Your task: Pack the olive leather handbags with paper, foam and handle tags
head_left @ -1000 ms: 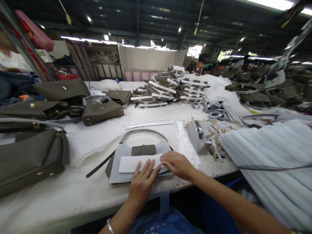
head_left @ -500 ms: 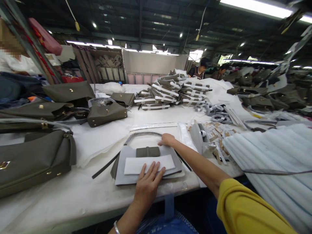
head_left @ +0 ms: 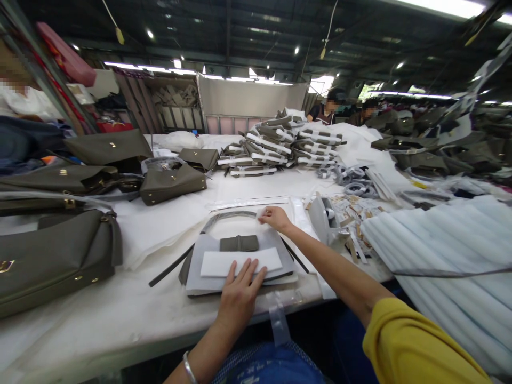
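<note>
A flat grey-covered handbag piece (head_left: pixel 196 266) lies on the table before me, with a wrapped handle (head_left: pixel 224 215) arching from its far edge. On it sit a folded olive-green flap (head_left: pixel 239 244) and a white foam strip (head_left: pixel 224 262). My left hand (head_left: pixel 242 285) rests with spread fingers on the near edge of the foam strip, pressing it to the bag. My right hand (head_left: pixel 276 220) is closed in a pinch beside the handle's right end, on a small piece of clear film (head_left: pixel 263 214). Dark straps (head_left: pixel 172 265) stick out at both sides.
Finished olive handbags (head_left: pixel 174 184) stand at left. Stacked bag parts with white wrapping (head_left: pixel 268 146) lie at the back. To the right are a tape dispenser (head_left: pixel 323 216), scraps (head_left: pixel 356 213) and a foam sheet pile (head_left: pixel 444 240). A clear strip (head_left: pixel 278 317) hangs off the table's front edge.
My right hand has lifted slightly from the handle's right end, and clear film now shows at its fingertips. My left hand stays on the foam strip. The camera view has shifted slightly.
</note>
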